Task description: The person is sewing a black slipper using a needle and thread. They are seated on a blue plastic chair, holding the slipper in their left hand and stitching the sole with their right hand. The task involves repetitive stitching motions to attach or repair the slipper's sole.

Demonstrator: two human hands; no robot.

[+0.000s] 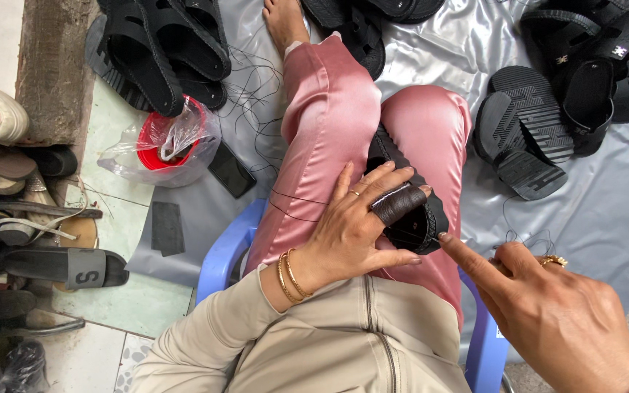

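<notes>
A black sandal (410,195) lies on my lap between my pink-trousered knees. My left hand (358,222) rests flat on it with fingers spread, a dark leather guard wrapped round one finger. My right hand (547,313) is at the lower right, index finger stretched out so its tip touches the sandal's edge. The other fingers are curled, pinching a thin black thread (522,236) that loops above the hand. Another strand of thread (296,198) crosses my left thigh.
I sit on a blue plastic chair (223,251) over a grey sheet (606,204). Black sandals lie piled at top left (161,47) and right (540,124). A red container in a plastic bag (165,142), a black phone (231,171) and assorted shoes (9,182) are to the left.
</notes>
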